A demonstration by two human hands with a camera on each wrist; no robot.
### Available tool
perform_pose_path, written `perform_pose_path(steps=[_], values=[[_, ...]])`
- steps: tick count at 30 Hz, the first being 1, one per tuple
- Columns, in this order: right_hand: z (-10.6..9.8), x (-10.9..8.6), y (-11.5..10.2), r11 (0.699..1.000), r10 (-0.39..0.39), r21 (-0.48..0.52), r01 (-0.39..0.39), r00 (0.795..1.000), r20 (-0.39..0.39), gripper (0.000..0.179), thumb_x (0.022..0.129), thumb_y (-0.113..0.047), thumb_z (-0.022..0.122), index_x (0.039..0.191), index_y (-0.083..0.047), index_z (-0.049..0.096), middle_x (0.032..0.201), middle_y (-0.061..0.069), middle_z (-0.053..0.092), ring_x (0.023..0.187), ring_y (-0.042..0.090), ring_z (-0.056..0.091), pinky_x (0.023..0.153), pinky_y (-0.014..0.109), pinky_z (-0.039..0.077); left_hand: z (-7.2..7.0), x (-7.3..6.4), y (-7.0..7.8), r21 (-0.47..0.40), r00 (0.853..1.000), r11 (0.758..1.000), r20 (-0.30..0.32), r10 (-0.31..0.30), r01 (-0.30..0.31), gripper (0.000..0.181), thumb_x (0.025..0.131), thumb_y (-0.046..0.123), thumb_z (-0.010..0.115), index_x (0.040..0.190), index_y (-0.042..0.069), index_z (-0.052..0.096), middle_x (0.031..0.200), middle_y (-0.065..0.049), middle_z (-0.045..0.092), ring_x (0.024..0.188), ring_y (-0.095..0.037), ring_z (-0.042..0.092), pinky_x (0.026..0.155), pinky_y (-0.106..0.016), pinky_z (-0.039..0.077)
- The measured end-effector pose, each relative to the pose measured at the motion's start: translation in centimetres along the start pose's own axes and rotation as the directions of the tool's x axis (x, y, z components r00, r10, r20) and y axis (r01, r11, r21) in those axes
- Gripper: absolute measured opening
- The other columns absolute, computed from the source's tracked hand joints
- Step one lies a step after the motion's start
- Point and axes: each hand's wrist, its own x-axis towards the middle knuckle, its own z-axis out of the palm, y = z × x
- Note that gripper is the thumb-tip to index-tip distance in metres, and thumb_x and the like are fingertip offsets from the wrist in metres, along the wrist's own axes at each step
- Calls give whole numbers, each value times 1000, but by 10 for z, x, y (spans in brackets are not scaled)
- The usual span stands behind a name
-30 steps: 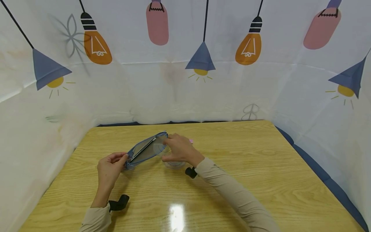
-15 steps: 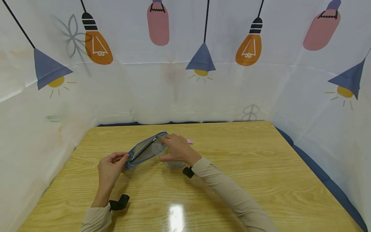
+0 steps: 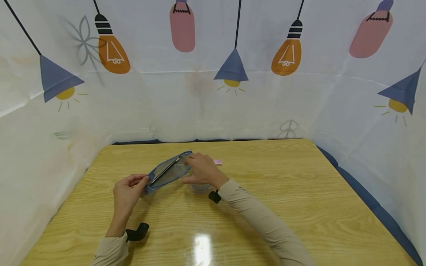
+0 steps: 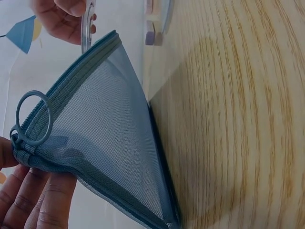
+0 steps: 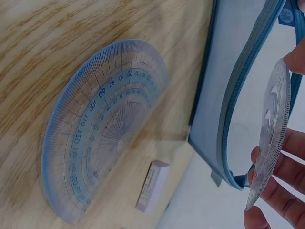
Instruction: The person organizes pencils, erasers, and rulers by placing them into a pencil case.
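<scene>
Mesh pouch: the blue zippered mesh pouch [image 3: 170, 173] stands tilted on the counter [image 3: 259, 221] with its mouth parted, its long axis slanting from the near left to the far right of the head view.
Left hand: the left hand [image 3: 127, 193] pinches the near-left corner, fingers beside the pull ring [image 4: 50, 119].
Right hand: the right hand [image 3: 203, 170], at the opposite end of the mouth, holds a clear protractor [image 5: 270, 133] between thumb and fingers; whether it also grips the rim cannot be told.
Key relation: the held protractor is at the far-right end of the mouth, nearer the right hand. The right wrist view shows it almost edge-on, its long axis running roughly along the zipper line; in the left wrist view its lower end passes behind the rim. How deep it sits is unclear.
Judged requirement: any inward move would depend on keeping that edge aligned with the gap and the left corner steady.
Pouch contents: a slim dark-and-white strip [image 3: 165, 171] lies lengthwise inside.
On the counter: a second, blue-tinted protractor [image 5: 102, 129] lies flat below the right hand, and a small pinkish block [image 5: 152, 187], probably an eraser, lies near it, outside the pouch.
</scene>
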Motion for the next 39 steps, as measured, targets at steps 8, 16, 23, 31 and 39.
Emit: perform_pose_path(steps=[8,16,23,31,39], values=[[6,5,0,999,39,-5,-39,999,29,51,84,-57,65,118,-20,69,113,-1,62,97,20,60,74,36,53,-1,0,0,-3,1000,1000,-6,-9,9,24,89,15,73,102,-5,72,89,-14,71,66,-6,65,57,-21,55],[12,10,-1,997,71,28,-72,996,62,50,84,-55,64,118,-19,69,115,2,62,102,21,59,76,35,53,0,1,0,-1,1000,1000,-12,0,0,23,89,14,73,101,-5,72,88,-15,71,65,-5,65,57,-21,55],[14,14,-4,996,83,30,-85,995,51,48,85,-53,62,118,-18,70,113,2,64,99,20,60,74,31,53,0,1,0,4,1000,1000,-15,6,-5,23,89,15,73,100,-5,72,88,-16,71,65,-5,65,57,-20,55],[16,16,-6,995,87,53,-88,996,20,45,86,-49,64,116,-16,71,109,2,66,95,19,62,73,30,54,0,1,0,10,1000,1000,-14,12,-12,23,89,15,73,100,-5,72,86,-14,71,64,-6,65,56,-21,55],[21,19,-8,991,120,55,-120,993,1,43,86,-49,66,113,-16,72,106,0,68,91,18,63,68,26,54,0,0,1,2,1000,1000,-15,-8,8,23,89,14,73,100,-5,72,85,-11,72,65,-5,65,58,-21,55]])
